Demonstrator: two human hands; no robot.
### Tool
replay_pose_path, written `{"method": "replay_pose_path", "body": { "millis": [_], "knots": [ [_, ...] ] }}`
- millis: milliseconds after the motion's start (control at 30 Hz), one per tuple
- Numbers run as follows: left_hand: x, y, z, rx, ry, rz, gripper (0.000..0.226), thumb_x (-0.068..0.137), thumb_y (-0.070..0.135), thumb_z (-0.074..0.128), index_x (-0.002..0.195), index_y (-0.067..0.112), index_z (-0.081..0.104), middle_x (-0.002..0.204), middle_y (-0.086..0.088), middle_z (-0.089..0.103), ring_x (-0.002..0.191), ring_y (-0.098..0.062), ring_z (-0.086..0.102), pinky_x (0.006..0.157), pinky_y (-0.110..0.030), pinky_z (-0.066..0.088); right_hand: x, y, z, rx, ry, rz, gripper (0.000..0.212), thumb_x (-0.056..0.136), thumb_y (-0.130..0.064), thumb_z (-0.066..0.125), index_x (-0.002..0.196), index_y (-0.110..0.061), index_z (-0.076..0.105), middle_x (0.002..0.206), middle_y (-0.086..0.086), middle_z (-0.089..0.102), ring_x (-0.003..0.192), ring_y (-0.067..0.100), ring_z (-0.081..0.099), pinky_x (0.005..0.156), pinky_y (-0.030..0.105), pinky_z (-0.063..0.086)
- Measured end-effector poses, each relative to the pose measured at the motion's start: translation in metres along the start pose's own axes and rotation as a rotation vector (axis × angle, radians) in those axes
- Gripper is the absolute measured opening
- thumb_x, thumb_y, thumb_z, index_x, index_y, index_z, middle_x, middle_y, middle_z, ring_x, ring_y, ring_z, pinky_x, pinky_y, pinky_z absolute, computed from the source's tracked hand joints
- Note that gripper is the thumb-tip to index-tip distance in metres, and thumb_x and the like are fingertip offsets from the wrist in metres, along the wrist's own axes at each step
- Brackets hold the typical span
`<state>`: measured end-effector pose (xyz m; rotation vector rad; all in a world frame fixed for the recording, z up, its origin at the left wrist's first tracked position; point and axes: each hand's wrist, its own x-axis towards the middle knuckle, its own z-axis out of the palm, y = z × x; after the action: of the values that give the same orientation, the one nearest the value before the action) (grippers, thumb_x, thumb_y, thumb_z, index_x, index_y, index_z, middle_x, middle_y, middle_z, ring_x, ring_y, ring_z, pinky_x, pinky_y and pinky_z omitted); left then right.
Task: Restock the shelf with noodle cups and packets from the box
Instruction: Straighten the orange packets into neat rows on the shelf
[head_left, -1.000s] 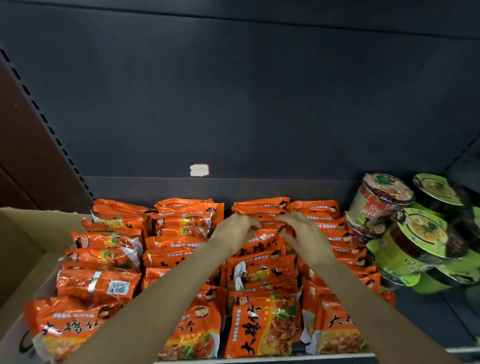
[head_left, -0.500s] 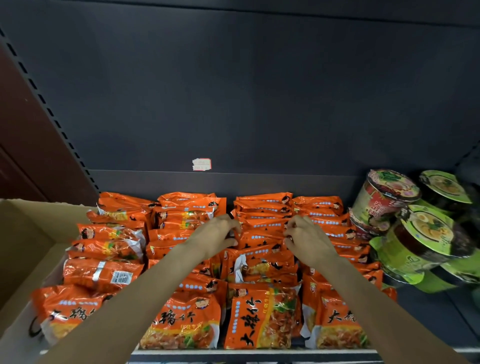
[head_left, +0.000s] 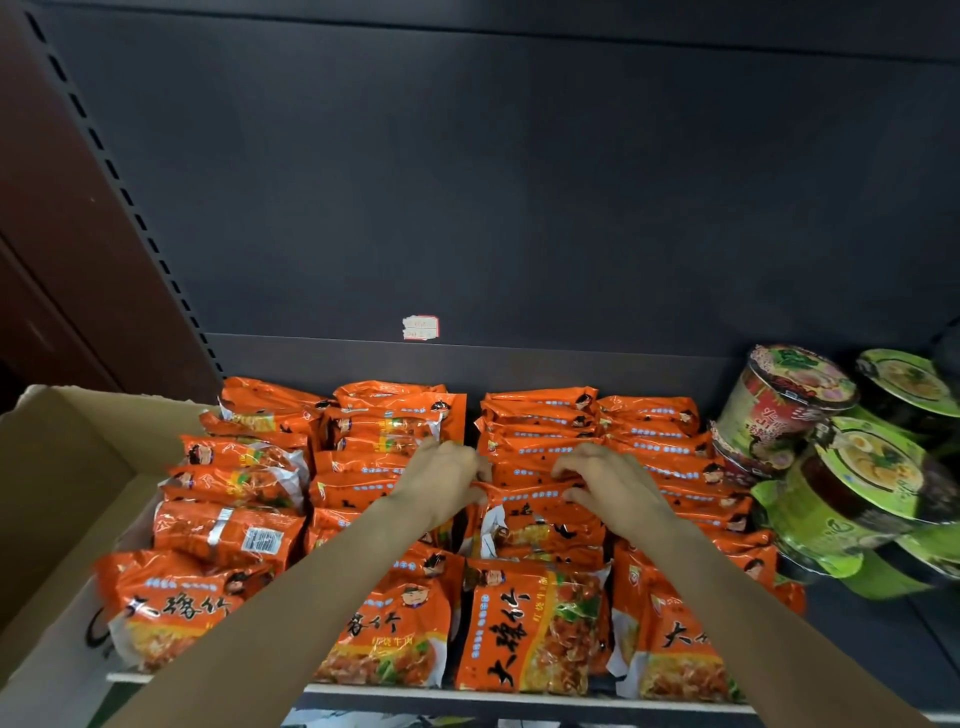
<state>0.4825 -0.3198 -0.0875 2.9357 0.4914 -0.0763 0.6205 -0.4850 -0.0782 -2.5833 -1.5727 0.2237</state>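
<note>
Packets (head_left: 524, 623) in orange wrappers fill the shelf (head_left: 519, 693) in upright rows. Both hands pinch one packet (head_left: 524, 491) mid-row, left hand (head_left: 441, 480) and right hand (head_left: 608, 486) with fingers curled on its top edge, probably seating it straight. Noodle cups (head_left: 852, 467) lie stacked to the right; the box (head_left: 62, 493) sits left.

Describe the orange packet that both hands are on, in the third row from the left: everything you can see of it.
The orange packet is a glossy plastic noodle wrapper with pale blue dots and dark print along its top edge. It stands on edge mid-row, leaning among like packets in front and behind. The left hand pinches its left top corner, the right hand its right end. Its lower part is hidden by the packets in front.
</note>
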Motion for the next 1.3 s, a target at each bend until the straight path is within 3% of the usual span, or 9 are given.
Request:
{"method": "replay_pose_path", "body": {
  "millis": [233, 333, 433, 500, 667, 833, 1033, 1167, 1300],
  "knots": [
    [0.003, 0.012, 0.002, -0.128, 0.083, 0.009, 0.028, 0.087, 0.029, 0.064, 0.114, 0.023, 0.064, 0.115, 0.004, 0.066, 0.107, -0.015, 0.06, 0.108, -0.04, 0.035, -0.006, 0.001, 0.001, -0.128, 0.151, 0.033, 0.01, 0.091, -0.018, 0.056, 0.097, -0.025, 0.061, 0.105, -0.009, 0.059, 0.1, 0.01, 0.056, 0.092, 0.028, 0.033],
    [-0.004, 0.01, -0.002, -0.213, 0.089, -0.006, 0.033, 0.088, 0.028, 0.064, 0.119, 0.021, 0.06, 0.121, 0.002, 0.058, 0.108, -0.016, 0.058, 0.1, -0.036, 0.043, -0.01, 0.0, 0.001, -0.074, 0.122, 0.06, 0.014, 0.09, -0.016, 0.057, 0.102, -0.022, 0.061, 0.111, -0.007, 0.057, 0.107, 0.012, 0.054, 0.097, 0.03, 0.035],
    [-0.021, 0.009, -0.011, -0.359, 0.175, 0.02, 0.029, 0.09, 0.033, 0.059, 0.116, 0.02, 0.06, 0.117, 0.003, 0.053, 0.104, -0.015, 0.057, 0.091, -0.031, 0.049, -0.02, -0.004, -0.002, 0.087, 0.107, 0.069, 0.033, 0.091, -0.022, 0.058, 0.124, -0.023, 0.054, 0.128, -0.006, 0.048, 0.12, 0.013, 0.048, 0.104, 0.035, 0.039],
    [-0.035, 0.013, -0.015, -0.393, 0.12, 0.096, 0.04, 0.088, 0.045, 0.058, 0.121, 0.022, 0.057, 0.12, 0.004, 0.052, 0.111, -0.013, 0.052, 0.096, -0.032, 0.046, -0.033, -0.005, -0.004, 0.154, 0.129, 0.016, 0.04, 0.092, -0.03, 0.056, 0.131, -0.025, 0.048, 0.133, -0.008, 0.044, 0.124, 0.011, 0.043, 0.106, 0.034, 0.038],
    [-0.049, 0.026, -0.007, -0.07, -0.249, 0.153, 0.103, 0.069, 0.068, 0.065, 0.149, 0.025, 0.017, 0.155, 0.003, 0.02, 0.141, -0.017, 0.02, 0.114, -0.039, 0.02, -0.06, -0.008, -0.006, 0.081, -0.158, -0.083, 0.081, 0.08, -0.06, 0.058, 0.147, -0.032, 0.021, 0.151, -0.01, 0.022, 0.139, 0.011, 0.021, 0.114, 0.03, 0.02],
    [-0.056, 0.04, 0.011, 0.201, -0.268, 0.143, 0.114, 0.068, 0.057, 0.072, 0.151, 0.019, 0.005, 0.158, -0.004, 0.008, 0.142, -0.024, 0.017, 0.114, -0.044, 0.015, -0.065, -0.012, 0.006, -0.139, -0.31, -0.069, 0.118, 0.065, -0.065, 0.07, 0.15, -0.023, 0.001, 0.156, -0.001, 0.005, 0.145, 0.02, 0.0, 0.114, 0.034, -0.009],
    [-0.057, 0.049, 0.021, 0.272, -0.142, 0.133, 0.098, 0.072, 0.047, 0.073, 0.147, 0.016, 0.019, 0.142, -0.007, 0.034, 0.129, -0.024, 0.033, 0.106, -0.041, 0.029, -0.058, -0.021, 0.017, -0.369, -0.184, -0.099, 0.104, 0.067, -0.059, 0.072, 0.147, -0.013, 0.023, 0.145, 0.008, 0.029, 0.141, 0.026, 0.018, 0.117, 0.04, 0.0],
    [-0.055, 0.049, 0.021, 0.25, -0.096, 0.097, 0.086, 0.075, 0.043, 0.072, 0.143, 0.013, 0.029, 0.139, -0.008, 0.035, 0.126, -0.024, 0.035, 0.104, -0.04, 0.031, -0.053, -0.019, 0.014, -0.39, -0.118, -0.117, 0.091, 0.068, -0.057, 0.072, 0.139, -0.013, 0.038, 0.135, 0.005, 0.041, 0.134, 0.023, 0.03, 0.117, 0.038, 0.007],
    [-0.052, 0.049, 0.019, 0.225, -0.05, 0.067, 0.085, 0.075, 0.043, 0.073, 0.142, 0.014, 0.031, 0.142, -0.008, 0.033, 0.129, -0.024, 0.034, 0.106, -0.041, 0.031, -0.044, -0.016, 0.013, -0.359, -0.101, -0.1, 0.091, 0.066, -0.057, 0.074, 0.139, -0.015, 0.04, 0.135, 0.002, 0.041, 0.133, 0.018, 0.032, 0.118, 0.04, 0.009]
  ]
}}
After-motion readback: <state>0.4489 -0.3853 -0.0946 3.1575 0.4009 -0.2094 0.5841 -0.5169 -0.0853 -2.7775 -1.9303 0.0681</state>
